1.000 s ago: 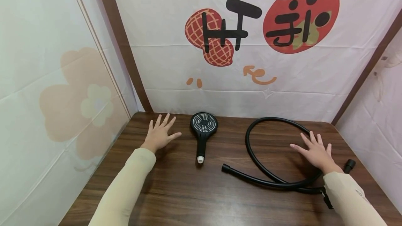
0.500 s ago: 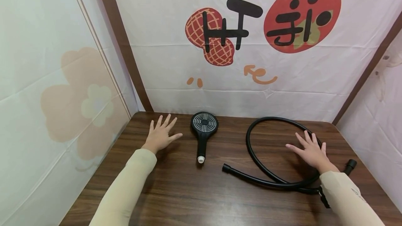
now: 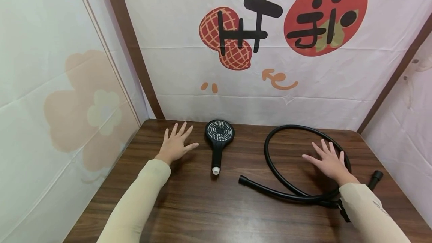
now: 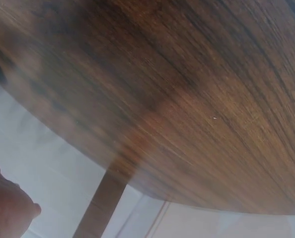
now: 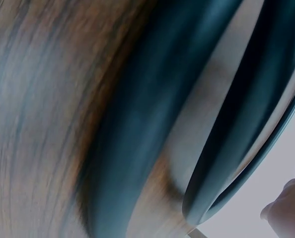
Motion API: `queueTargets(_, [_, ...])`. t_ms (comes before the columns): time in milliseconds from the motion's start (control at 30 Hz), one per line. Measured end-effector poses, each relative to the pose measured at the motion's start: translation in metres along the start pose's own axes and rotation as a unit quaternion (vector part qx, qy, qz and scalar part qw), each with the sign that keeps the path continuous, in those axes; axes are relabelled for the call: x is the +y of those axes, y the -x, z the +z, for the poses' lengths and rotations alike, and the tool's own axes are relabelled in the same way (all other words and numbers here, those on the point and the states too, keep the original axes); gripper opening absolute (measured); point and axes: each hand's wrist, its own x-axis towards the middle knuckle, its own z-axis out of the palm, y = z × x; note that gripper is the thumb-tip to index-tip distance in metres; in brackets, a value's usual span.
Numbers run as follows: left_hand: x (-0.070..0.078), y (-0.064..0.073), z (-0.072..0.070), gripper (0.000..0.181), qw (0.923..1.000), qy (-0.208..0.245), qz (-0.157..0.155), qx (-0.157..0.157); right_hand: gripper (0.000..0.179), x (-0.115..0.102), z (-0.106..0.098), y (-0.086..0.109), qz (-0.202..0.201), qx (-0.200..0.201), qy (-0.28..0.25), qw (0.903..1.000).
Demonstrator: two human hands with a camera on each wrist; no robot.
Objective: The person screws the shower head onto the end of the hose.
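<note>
A black shower head (image 3: pixel 219 134) lies face up near the middle of the table, its white threaded end toward me. To its left my left hand (image 3: pixel 173 147) hovers with fingers spread, apart from it and holding nothing. On the right side lies a looped black shower hose (image 3: pixel 270 160), one end fitting pointing toward the shower head. Over the loop's right part hangs my right hand (image 3: pixel 329 162), fingers spread and nothing in its grasp. Close up in the right wrist view, the hose (image 5: pixel 137 119) fills the middle. Only a bit of the left hand (image 4: pixel 8 210) shows in the left wrist view.
The brown wood-grain table (image 3: pixel 209 213) ends at a printed white cloth wall (image 3: pixel 175 74) behind, with more cloth at both sides. Partly behind the right sleeve, a small black piece (image 3: pixel 344 213) lies by the hose; its kind is unclear.
My right hand has drifted left over the hose loop. The left hand has shifted slightly right, toward the shower head. Shower head and hose stay put.
</note>
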Motion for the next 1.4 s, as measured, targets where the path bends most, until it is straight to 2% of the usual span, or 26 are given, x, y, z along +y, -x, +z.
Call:
queueTargets(633, [0.009, -0.001, -0.001, 0.082, 0.9999, -0.006, 0.002, -0.008, 0.094, -0.002, 0.008, -0.005, -0.007, -0.013, 0.011, 0.9998])
queueTargets(1400, [0.022, 0.002, 0.009, 0.081, 1.0000, 0.000, 0.004, -0.008, 0.095, -0.016, 0.015, -0.004, -0.028, -0.017, 0.012, 0.9994])
